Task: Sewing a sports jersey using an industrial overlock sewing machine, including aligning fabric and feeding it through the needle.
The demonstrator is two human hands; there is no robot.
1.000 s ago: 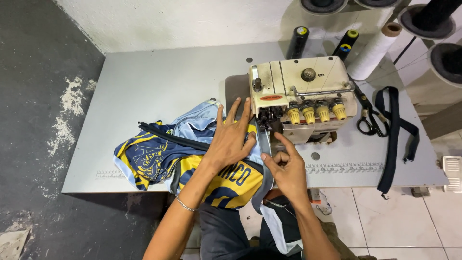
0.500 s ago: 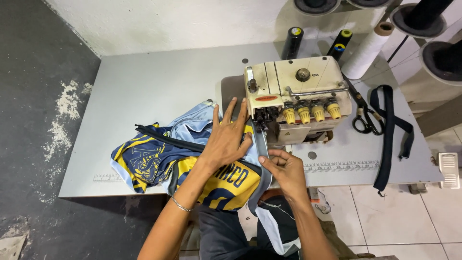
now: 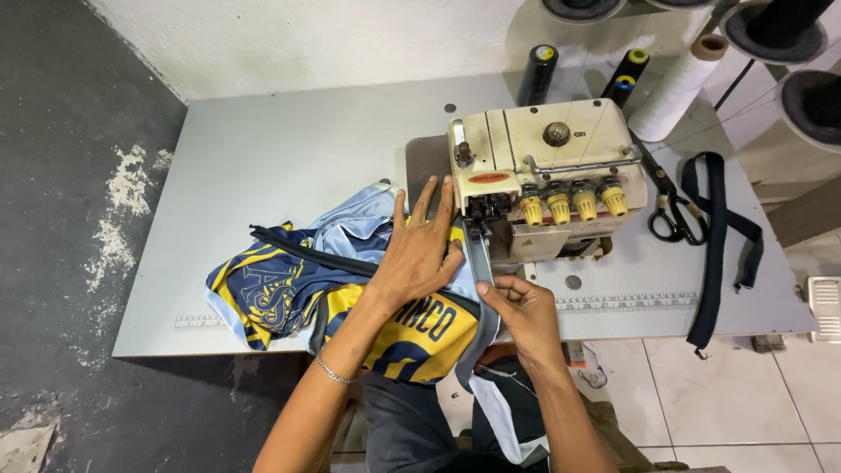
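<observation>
Head view of a grey counter (image 3: 263, 149) carrying a cream sewing machine (image 3: 547, 171) with four yellow knobs along its front. The left hand (image 3: 420, 250) lies flat, fingers spread, on a blue and yellow jersey (image 3: 280, 289) just left of the machine's needle area. The right hand (image 3: 521, 311) pinches a grey-blue strip of fabric (image 3: 480, 263) that runs up under the machine's foot; the exact contact there is probably hidden by the machine head. The jersey spills over the counter's near edge, a yellow panel with dark lettering hanging below the left wrist. Right of the machine lie black scissors (image 3: 670, 215) and a dark strap (image 3: 718, 245). Behind stand two black thread cones (image 3: 536, 74) and a white one (image 3: 679, 83). A small red oval label marks the machine's front.
</observation>
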